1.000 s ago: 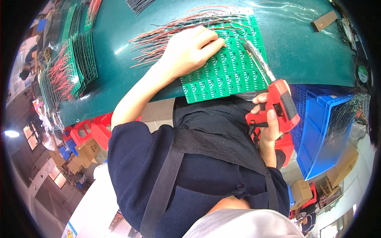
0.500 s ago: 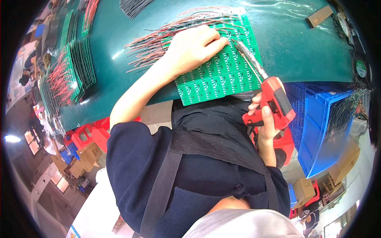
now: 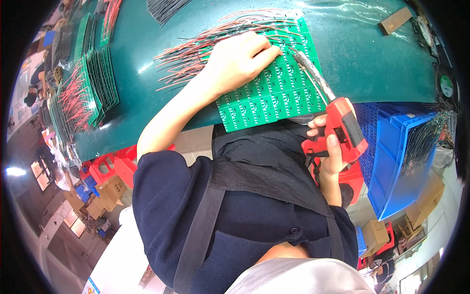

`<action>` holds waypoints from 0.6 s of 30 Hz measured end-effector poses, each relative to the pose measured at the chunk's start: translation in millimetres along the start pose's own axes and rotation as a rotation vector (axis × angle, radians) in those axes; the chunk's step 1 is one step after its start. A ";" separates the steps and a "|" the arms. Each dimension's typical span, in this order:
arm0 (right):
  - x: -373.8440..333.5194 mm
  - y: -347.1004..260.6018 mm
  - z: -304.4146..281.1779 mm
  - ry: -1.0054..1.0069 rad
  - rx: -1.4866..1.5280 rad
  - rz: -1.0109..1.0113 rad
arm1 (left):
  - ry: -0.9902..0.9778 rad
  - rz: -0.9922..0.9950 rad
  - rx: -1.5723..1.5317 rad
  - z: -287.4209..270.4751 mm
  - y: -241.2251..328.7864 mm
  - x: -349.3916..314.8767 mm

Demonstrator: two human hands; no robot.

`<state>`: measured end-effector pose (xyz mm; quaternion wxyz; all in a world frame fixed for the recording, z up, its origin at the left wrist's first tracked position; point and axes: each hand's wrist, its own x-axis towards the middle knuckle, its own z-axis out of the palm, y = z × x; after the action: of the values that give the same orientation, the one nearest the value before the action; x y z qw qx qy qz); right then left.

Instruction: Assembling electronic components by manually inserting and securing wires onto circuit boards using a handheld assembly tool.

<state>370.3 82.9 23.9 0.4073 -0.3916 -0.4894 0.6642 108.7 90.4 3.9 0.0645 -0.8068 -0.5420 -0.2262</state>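
Observation:
A green circuit board panel (image 3: pixel 264 105) lies on the table at its near edge, with many thin red and black wires (image 3: pixel 188 56) spread over its far left part. My left hand (image 3: pixel 240 61) rests on the panel and the wires, its fingers closed and pinched near the middle of the board. What the fingertips hold is hidden. In my right hand (image 3: pixel 333 159) is a red soldering gun (image 3: pixel 345 127), gripped by its handle. Its long metal tip (image 3: pixel 311 68) slants up and left over the panel's right part, just right of my left fingertips.
Upright circuit boards with red wires (image 3: pixel 98 83) stand at the table's left. A dark wire bundle (image 3: pixel 166 10) lies at the far edge, a brown block (image 3: pixel 395 20) at the far right. Blue crates (image 3: pixel 391 161) stand below the table's right edge; red stools (image 3: pixel 110 166) are at the left.
The soldering gun and my right hand have shifted slightly right and down, so the tip sits a little farther from my left fingertips. My left hand has hardly moved.

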 end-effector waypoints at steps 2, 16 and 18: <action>0.9 -0.1 -3.7 -0.015 -0.012 0.024 | 0.001 -0.004 0.003 -0.8 0.1 -0.8; -3.1 -0.6 -5.3 -0.021 -0.032 0.100 | 0.002 0.010 -0.005 0.0 -1.1 -1.7; -3.1 -0.6 -5.1 -0.038 -0.024 0.112 | -0.008 0.018 0.009 -1.0 -0.3 -0.4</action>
<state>376.2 81.8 23.8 0.3553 -0.4105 -0.4823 0.6875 107.9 89.9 4.6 0.0682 -0.8123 -0.5359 -0.2199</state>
